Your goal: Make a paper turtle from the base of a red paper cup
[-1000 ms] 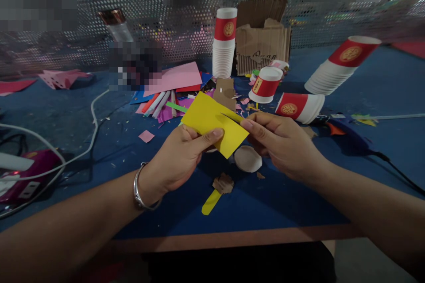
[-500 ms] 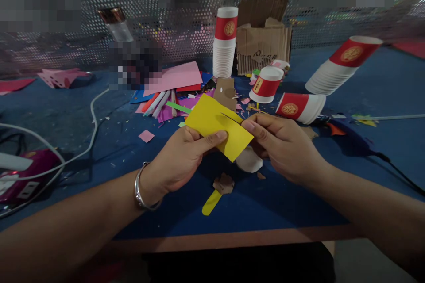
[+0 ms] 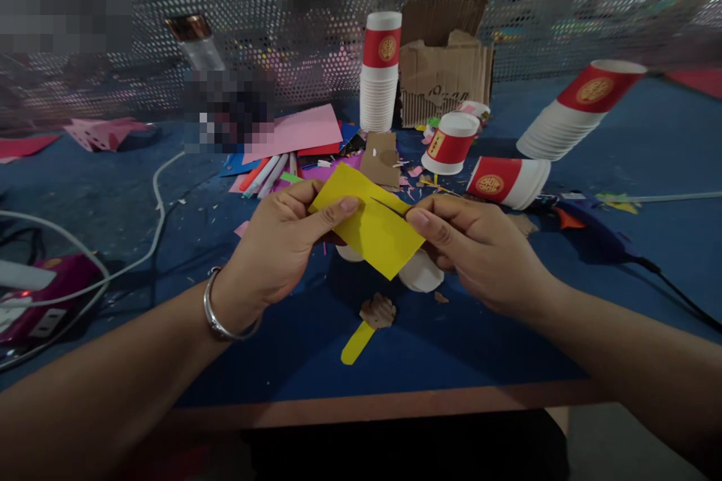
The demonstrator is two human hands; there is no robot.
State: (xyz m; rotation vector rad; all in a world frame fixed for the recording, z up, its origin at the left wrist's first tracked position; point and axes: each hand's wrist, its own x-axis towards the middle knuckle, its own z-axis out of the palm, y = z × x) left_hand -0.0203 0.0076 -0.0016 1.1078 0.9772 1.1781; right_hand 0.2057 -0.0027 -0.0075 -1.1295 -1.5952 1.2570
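Observation:
A yellow sheet of paper (image 3: 375, 229) with a tear or cut running in from its right edge is held above the blue table (image 3: 485, 338). My left hand (image 3: 282, 244), with a silver bracelet on its wrist, pinches the sheet's left part between thumb and fingers. My right hand (image 3: 474, 248) pinches the right edge beside the tear. Under the sheet lie pale round cardboard pieces (image 3: 420, 276), partly hidden. Closer to me lie a small brown cardboard shape (image 3: 377, 310) and a yellow paper strip (image 3: 357, 343).
Red-and-white paper cups stand stacked (image 3: 380, 75), lean in a stack (image 3: 580, 109) and lie singly (image 3: 508, 182). A cardboard box (image 3: 445, 71), coloured paper sheets (image 3: 296, 134), a white cable (image 3: 141, 240), a pink device (image 3: 39, 301) and a glue gun (image 3: 587, 229) surround the middle.
My left hand has slid up and to the left along the yellow sheet, and the sheet has turned slightly. More of the round pieces underneath shows now.

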